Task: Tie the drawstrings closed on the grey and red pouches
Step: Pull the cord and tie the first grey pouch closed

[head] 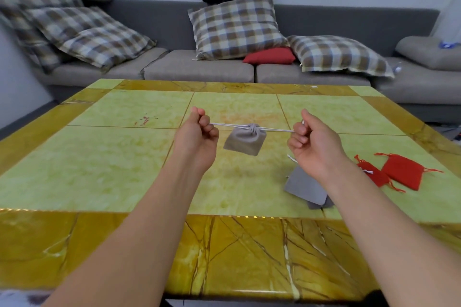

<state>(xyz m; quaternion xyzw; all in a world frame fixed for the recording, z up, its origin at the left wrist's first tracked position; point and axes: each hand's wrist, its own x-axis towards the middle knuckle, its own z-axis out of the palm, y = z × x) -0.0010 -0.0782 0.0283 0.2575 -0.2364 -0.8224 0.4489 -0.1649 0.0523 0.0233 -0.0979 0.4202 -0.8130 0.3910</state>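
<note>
Right forearm (354,194) covers most of the flat grey pouches (303,185) on the desk (124,157); how many are stacked there can't be told. Cord ends disappear inside both grips: left hand (197,136), right hand (315,142), so the hold on the drawstrings (277,129) is unseen. Knot at the neck of the held grey pouch (243,141) too small to read. Smaller red pouch (373,173) partly under the larger red pouch (401,173). Left cushions (45,22) blurred. Both arms cut off at bottom edge.
</note>
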